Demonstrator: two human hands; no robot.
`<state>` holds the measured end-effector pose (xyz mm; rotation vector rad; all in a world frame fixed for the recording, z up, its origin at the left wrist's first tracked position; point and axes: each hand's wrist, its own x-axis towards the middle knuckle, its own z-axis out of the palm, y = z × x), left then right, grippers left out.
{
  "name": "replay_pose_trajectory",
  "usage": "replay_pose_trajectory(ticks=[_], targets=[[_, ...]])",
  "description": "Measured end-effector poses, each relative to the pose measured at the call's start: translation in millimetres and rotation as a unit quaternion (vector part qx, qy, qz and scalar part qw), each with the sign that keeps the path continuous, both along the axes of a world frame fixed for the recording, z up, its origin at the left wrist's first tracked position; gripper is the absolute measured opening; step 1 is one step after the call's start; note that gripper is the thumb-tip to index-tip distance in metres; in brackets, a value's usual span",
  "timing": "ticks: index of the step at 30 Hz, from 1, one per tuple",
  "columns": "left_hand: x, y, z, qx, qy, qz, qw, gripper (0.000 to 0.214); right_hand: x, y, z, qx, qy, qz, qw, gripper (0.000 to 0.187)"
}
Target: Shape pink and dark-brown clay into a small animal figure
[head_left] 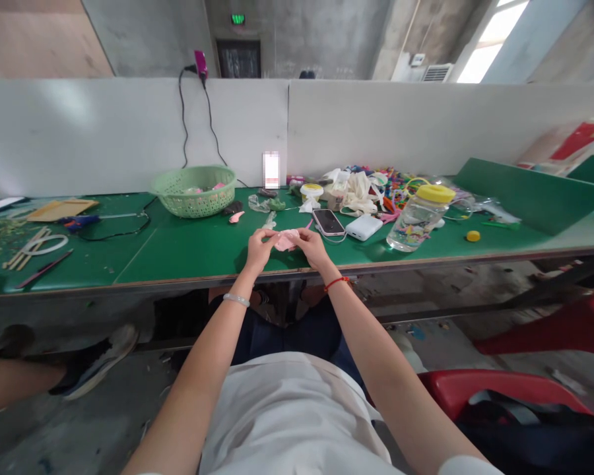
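Note:
Between my two hands, just above the front of the green table [198, 254], is a pale pink crumpled piece [288, 240]; its material is too small to make out. My left hand [260, 251] pinches its left side with thumb and fingertips. The fingers of my right hand [313, 248] are closed on its right side. Behind my left hand lie a small pink piece [236, 217] and a translucent crumpled scrap [269, 221]. A phone [328, 222] with a dark screen rests beyond my right hand, beside a white power bank [364, 227].
A green basket [188, 201] stands back left, with a hot glue gun [82, 221], sticks and a pen farther left. A yellow-lidded bottle [416, 221] stands to the right, before a heap of colourful strips. A red chair [495, 389] is at lower right; another person's leg [20, 382] shows at left.

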<state>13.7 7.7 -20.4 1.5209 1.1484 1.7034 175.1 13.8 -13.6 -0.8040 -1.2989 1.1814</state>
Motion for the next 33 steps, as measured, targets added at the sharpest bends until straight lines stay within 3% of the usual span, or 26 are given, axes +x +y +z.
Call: replay_pose_trajectory(ticks=[9, 15, 27, 33], targets=[[4.4, -7.8, 5.7, -0.009, 0.012, -0.059, 0.998, 0.044, 0.3, -0.8, 3.4, -0.016, 0.043, -0.034, 0.998, 0.055], [4.3, -9.5, 4.7, -0.006, 0.058, -0.086, 0.995, 0.069, 0.7, -2.4, 5.2, -0.019, 0.047, -0.043, 0.998, 0.054], [3.5, -10.6, 8.0, -0.007, 0.057, -0.078, 0.995, 0.054, 0.7, -3.2, 5.6, -0.014, 0.037, -0.029, 0.999, 0.052], [4.9, -10.8, 9.2, -0.010, 0.051, -0.092, 0.994, 0.058, 2.6, -3.9, 6.3, -0.023, 0.050, -0.025, 0.998, 0.052]])
